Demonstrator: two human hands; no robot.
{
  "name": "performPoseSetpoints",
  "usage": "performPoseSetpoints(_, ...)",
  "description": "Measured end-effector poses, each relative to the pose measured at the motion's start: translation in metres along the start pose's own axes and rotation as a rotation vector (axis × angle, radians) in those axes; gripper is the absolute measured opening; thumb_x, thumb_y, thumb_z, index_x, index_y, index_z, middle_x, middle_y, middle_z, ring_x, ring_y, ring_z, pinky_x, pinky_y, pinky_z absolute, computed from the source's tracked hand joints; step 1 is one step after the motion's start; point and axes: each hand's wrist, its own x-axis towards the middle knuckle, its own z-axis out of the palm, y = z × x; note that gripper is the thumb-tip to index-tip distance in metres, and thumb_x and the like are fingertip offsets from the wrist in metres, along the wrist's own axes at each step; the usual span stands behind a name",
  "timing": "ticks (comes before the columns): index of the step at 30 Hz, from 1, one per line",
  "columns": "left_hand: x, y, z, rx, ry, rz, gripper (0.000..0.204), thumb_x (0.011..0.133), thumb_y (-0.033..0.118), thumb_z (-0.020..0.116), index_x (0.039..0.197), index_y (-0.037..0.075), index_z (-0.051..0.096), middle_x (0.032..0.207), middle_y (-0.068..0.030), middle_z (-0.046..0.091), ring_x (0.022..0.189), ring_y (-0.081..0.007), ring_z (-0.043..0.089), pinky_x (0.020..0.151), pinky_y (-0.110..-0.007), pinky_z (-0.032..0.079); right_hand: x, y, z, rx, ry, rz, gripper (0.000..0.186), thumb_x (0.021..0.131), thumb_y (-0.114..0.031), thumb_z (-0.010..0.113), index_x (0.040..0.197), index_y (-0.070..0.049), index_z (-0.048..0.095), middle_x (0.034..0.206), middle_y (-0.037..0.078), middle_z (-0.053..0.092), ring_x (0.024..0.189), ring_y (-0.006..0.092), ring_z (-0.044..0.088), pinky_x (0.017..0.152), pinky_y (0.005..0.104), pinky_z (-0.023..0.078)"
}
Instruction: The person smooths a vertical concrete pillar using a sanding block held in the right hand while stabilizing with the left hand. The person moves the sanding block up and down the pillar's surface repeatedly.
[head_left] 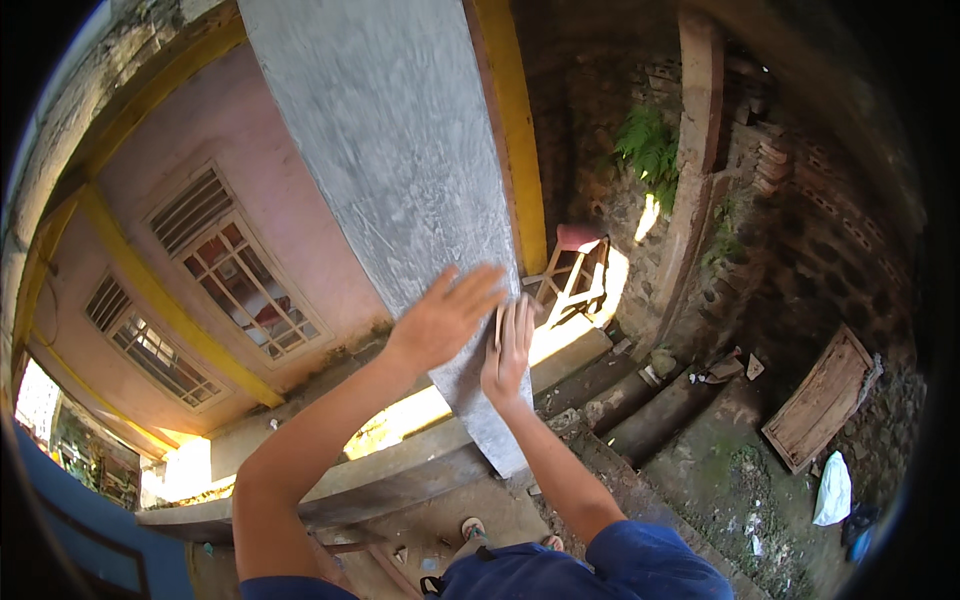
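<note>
A tall grey pillar (405,130) with a streaky, smeared surface stands right in front of me. My left hand (445,318) is over its lower face, fingers stretched out and a little blurred; nothing shows in it. Whether its palm touches the surface I cannot tell. Close beside it, my right hand (508,350) is at the pillar's right edge, fingers pressed together and pointing up. A thin, flat edge shows along these fingers, but what they hold is too hidden to name.
To the left runs a pink wall (330,235) with barred windows (245,285). A low concrete ledge (400,470) crosses the pillar's foot. Behind on the right stands a wooden chair frame (580,285); steps (660,410), a wooden panel (820,400) and a white bag (832,490) lie farther right.
</note>
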Motion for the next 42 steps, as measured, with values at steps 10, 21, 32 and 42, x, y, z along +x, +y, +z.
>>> performPoseSetpoints(10,0.095,-0.174,-0.116,0.192,0.262,-0.078,0.076,0.095,0.061,0.057,0.161,0.032,0.035,0.169,0.0007,0.030,0.158,-0.0167,0.020,0.131,-0.048,0.008,-0.078,-0.005,0.007,-0.127,-0.094,0.051,0.047,0.099,-0.014,0.058,0.145,-0.003,0.058,0.158,0.028,0.041,0.147,0.0542,0.032,0.121,0.0629,0.022)
performPoseSetpoints(21,0.032,-0.161,-0.062,-0.283,1.107,-0.360,0.061,0.100,0.018,0.054,0.158,0.005,0.040,0.168,-0.0225,0.028,0.157,-0.0440,0.019,0.125,-0.053,0.022,0.285,-0.116,0.008,-0.153,0.140,-0.736,0.052,0.094,-0.025,0.057,0.145,-0.014,0.059,0.157,0.020,0.047,0.147,0.0453,0.037,0.117,0.0625,0.026)
performPoseSetpoints(32,-0.045,0.050,0.069,-1.350,1.107,-0.734,0.063,0.110,0.027,0.030,0.162,-0.006,0.017,0.171,-0.0277,0.011,0.158,-0.0429,0.013,0.127,-0.049,0.013,0.165,-0.122,0.042,-0.211,-0.109,-0.811,0.045,0.093,-0.030,0.061,0.136,-0.021,0.067,0.150,0.011,0.055,0.130,0.0380,0.051,0.109,0.0576,0.035)
performPoseSetpoints(42,-0.057,0.123,0.093,-1.595,0.926,-1.140,0.076,0.110,0.051,0.029,0.165,0.000,0.013,0.173,-0.0197,0.008,0.160,-0.0337,0.006,0.128,-0.042,0.004,0.323,-0.156,0.049,-0.248,-0.064,-1.263,0.045,0.098,-0.042,0.056,0.140,-0.028,0.064,0.149,0.007,0.058,0.131,0.0328,0.053,0.111,0.0560,0.037)
